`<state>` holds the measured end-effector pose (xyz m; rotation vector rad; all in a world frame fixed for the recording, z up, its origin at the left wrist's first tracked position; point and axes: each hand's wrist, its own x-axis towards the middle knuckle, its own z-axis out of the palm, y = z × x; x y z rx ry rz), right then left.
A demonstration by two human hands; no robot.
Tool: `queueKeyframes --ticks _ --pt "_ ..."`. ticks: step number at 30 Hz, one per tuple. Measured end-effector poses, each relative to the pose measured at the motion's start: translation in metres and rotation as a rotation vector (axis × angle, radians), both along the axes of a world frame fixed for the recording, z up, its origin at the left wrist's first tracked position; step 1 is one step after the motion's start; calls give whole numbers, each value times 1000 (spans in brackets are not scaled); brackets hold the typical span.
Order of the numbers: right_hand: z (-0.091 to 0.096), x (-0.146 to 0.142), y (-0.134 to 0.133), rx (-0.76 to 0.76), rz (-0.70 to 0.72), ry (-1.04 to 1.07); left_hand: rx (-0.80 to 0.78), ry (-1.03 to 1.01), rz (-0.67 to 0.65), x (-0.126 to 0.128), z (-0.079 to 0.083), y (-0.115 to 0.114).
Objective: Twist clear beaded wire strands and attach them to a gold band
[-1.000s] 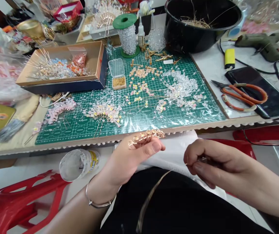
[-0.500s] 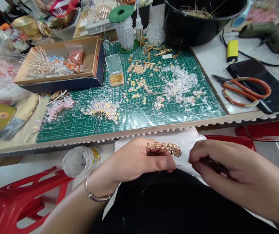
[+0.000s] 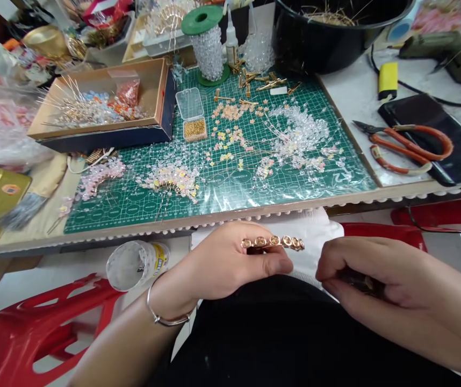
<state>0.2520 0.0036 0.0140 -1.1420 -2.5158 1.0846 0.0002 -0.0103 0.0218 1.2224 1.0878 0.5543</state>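
Note:
My left hand (image 3: 230, 263) is closed on a gold hair piece (image 3: 273, 242) with a row of round gold settings, held level over my lap just below the table edge. My right hand (image 3: 359, 274) sits to its right, fingers curled round a small dark item that I cannot make out. A silver bangle (image 3: 166, 317) circles my left wrist. Under both hands lie a white cloth (image 3: 307, 236) and my black clothing.
A green cutting mat (image 3: 230, 177) carries scattered clear and pink beads and gold findings. A brown box of pins (image 3: 101, 102), a bead spool (image 3: 208, 45), a black bowl (image 3: 327, 37), orange-handled pliers (image 3: 408, 148), a phone (image 3: 448, 140), a glue gun (image 3: 444, 54) stand around. Below the table sit a red stool (image 3: 33, 333) and a plastic bottle (image 3: 137, 263).
My left hand has turned the gold hair piece from tilted to level and shifted it right toward my right hand. The thin wire seen over my lap no longer shows.

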Motion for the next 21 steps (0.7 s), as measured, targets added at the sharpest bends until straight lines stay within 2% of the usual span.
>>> queueKeyframes --ticks 4,9,13,17,21 --pt "-4 1 -1 -42 18 -74 181 73 -61 -1 -2 1" --pt "-3 -1 2 -132 135 -178 201 69 -118 -1 0 2" --pt "1 -6 5 -212 74 -183 213 102 -50 2 0 1" --pt "2 -9 7 -443 -5 -144 282 153 68 4 -1 -4" --pt "5 -14 6 -818 -190 46 377 224 141 4 -3 -8"
